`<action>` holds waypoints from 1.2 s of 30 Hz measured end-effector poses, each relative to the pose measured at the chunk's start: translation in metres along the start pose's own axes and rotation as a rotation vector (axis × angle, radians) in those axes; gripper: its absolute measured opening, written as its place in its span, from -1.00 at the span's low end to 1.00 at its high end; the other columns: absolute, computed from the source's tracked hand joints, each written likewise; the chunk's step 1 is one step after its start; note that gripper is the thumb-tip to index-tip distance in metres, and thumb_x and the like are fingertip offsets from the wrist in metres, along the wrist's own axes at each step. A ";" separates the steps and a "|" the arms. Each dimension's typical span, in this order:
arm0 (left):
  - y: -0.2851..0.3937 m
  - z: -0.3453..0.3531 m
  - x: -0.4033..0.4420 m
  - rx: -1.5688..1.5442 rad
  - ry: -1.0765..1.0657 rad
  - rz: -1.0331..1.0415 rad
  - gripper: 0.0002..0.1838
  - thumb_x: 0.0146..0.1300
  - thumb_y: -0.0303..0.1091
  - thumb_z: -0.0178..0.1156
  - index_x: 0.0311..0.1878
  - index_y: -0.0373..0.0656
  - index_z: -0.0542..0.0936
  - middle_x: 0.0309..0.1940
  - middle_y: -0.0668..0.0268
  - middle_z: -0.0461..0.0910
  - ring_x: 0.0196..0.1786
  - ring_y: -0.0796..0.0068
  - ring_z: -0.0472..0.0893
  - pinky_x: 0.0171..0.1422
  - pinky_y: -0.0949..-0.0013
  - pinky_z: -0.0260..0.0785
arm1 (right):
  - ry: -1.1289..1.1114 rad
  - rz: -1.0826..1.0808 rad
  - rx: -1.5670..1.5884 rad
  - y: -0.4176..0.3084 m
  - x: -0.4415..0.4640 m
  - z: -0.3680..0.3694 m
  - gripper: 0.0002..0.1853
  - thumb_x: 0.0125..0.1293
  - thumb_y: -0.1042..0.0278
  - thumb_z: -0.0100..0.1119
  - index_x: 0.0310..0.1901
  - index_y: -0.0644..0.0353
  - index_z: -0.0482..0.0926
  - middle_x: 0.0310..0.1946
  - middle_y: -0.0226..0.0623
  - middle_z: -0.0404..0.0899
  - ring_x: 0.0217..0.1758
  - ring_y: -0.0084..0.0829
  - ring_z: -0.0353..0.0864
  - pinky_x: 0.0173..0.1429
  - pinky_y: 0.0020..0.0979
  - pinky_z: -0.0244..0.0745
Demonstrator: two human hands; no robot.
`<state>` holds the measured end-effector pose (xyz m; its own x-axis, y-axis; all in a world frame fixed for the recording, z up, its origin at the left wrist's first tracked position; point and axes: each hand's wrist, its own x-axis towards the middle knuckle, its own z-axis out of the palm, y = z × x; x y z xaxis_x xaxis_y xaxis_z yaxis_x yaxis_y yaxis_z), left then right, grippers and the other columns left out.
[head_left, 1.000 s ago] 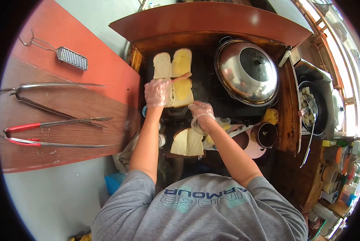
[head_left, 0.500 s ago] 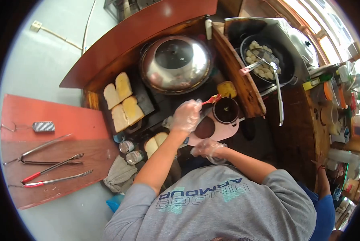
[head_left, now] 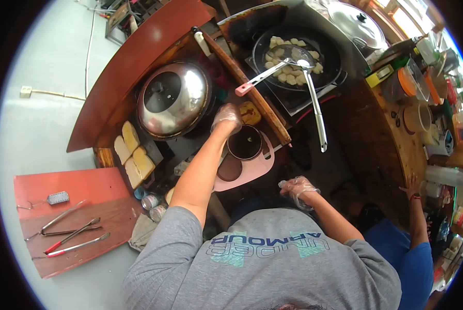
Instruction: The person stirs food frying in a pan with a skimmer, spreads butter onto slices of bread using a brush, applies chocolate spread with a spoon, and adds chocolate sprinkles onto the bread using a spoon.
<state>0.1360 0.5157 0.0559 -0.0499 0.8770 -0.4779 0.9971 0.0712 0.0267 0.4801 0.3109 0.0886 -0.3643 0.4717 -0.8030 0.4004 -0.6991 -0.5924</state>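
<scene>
My left hand (head_left: 227,118), in a clear plastic glove, is closed beside a dark round pot (head_left: 245,143) and a small yellow container (head_left: 250,112). Whatever its fingers hold is hidden from this angle. The pot stands on a pink board (head_left: 260,168) that also has a dark round area. Away to the right, over the dark gap in front of my body, my gloved right hand (head_left: 299,190) has its fingers curled and shows nothing in them. Buttered bread slices (head_left: 132,156) lie on the dark griddle at left, near a domed metal lid (head_left: 190,108).
A wok (head_left: 329,77) at upper right contains pale pieces, with a ladle (head_left: 315,111) and a pink-handled skimmer (head_left: 262,79) across it. Tongs (head_left: 71,237) and a grater (head_left: 58,197) rest on the left board. Another person's hand (head_left: 411,186) touches the right counter.
My left hand has moved toward the yellow container; the red-handled tool it held is no longer visible. My right hand has moved right, away from the pink board. The view has shifted.
</scene>
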 end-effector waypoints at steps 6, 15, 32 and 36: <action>-0.015 0.005 -0.021 -0.270 -0.012 -0.061 -0.73 0.22 -0.40 0.25 -0.06 -0.27 0.78 -0.01 -0.02 0.75 0.05 0.13 0.75 0.06 0.18 0.61 | 0.036 -0.062 -0.146 -0.011 0.006 -0.022 -0.69 0.38 0.13 0.40 -0.28 0.27 0.80 -0.36 -0.27 0.78 -0.31 -0.47 0.66 -0.14 -0.40 0.52; -0.059 0.001 -0.164 -1.279 0.245 -0.191 -0.75 0.42 -0.50 0.19 0.08 -0.29 0.73 -0.28 0.32 0.75 -0.29 0.53 0.64 -0.17 0.40 0.49 | -0.136 -0.089 -0.385 -0.056 0.013 0.010 -0.60 0.38 -0.02 0.34 -0.21 0.22 0.82 -0.34 -0.31 0.81 -0.25 -0.46 0.72 -0.03 -0.35 0.57; -0.324 0.064 -0.386 -0.158 0.930 -0.547 -0.74 0.32 -0.50 0.07 -0.06 -0.14 0.73 -0.27 0.04 0.71 -0.16 -0.07 0.70 -0.02 -0.04 0.55 | -0.354 -0.274 -0.278 -0.208 0.134 0.391 -0.75 0.37 0.21 0.26 -0.15 0.22 0.74 -0.38 -0.39 0.64 -0.40 -0.50 0.55 -0.23 -0.38 0.47; -0.294 0.052 -0.385 -0.260 0.739 -0.606 -0.72 0.25 -0.54 0.13 -0.06 -0.13 0.75 -0.24 0.08 0.74 -0.13 0.02 0.73 0.00 0.03 0.58 | -0.337 -0.304 -0.099 -0.211 0.176 0.429 -0.69 0.34 0.38 0.36 0.07 0.31 0.68 -0.41 -0.45 0.61 -0.44 -0.58 0.52 -0.38 -0.47 0.40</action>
<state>-0.1350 0.1325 0.1859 -0.6591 0.7274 0.1909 0.7518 0.6307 0.1925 -0.0290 0.3105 0.1004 -0.7242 0.4347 -0.5354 0.3057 -0.4936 -0.8142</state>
